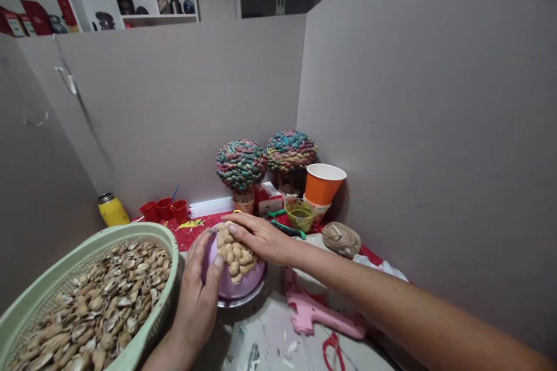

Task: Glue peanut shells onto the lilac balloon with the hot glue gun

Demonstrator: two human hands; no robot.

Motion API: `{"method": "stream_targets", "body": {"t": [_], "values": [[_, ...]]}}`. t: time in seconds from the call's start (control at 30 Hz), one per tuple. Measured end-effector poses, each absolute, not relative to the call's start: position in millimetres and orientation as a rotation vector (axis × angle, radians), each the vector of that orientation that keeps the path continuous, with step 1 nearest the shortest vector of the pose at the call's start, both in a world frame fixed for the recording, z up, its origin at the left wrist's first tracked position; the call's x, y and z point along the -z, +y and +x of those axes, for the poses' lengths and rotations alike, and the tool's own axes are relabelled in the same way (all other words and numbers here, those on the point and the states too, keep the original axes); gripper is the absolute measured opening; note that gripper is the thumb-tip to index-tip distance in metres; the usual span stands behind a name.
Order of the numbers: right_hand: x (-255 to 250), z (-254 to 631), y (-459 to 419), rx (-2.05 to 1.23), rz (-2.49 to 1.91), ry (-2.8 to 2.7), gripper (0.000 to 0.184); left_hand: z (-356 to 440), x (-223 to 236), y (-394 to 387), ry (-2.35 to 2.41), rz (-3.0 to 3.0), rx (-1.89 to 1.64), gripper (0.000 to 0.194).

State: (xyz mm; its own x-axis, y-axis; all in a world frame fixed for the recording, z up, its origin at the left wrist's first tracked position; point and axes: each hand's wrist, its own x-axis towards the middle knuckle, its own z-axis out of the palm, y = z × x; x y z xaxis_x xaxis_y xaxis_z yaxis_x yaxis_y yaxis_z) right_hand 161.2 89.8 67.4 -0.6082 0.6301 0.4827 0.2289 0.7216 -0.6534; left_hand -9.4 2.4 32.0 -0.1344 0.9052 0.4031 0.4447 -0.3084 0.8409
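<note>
Left hand [201,278], right hand [261,236] both spread on smooth purple dome [237,290] with tan peanut shells [234,252]; probably light, kinda brittle; cup bare sides

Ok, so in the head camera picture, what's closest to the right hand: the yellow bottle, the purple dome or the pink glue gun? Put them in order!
From the right hand:
1. Purple dome: right under it, touching.
2. Pink glue gun: on the table, to the right.
3. Yellow bottle: far left, at the back.
</note>
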Motion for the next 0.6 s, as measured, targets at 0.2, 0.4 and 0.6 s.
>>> {"method": "stream_targets", "body": {"t": [0.2,0.4,0.6], "values": [[-67.2,161.4,88.9,-0.738,-0.690,-2.168,0.061,-11.8,-24.9,2.2,1.535,1.738,-1.453,0.055],[-53.2,168.5,97.8,-0.824,-0.813,-2.040,0.062,-17.2,-19.6,3.2,1.625,1.770,-1.436,0.055],[-32.8,174.3,105.7,-0.917,-0.922,-1.908,0.063,-21.5,-14.3,4.4,1.667,1.694,-1.440,0.056]]}}
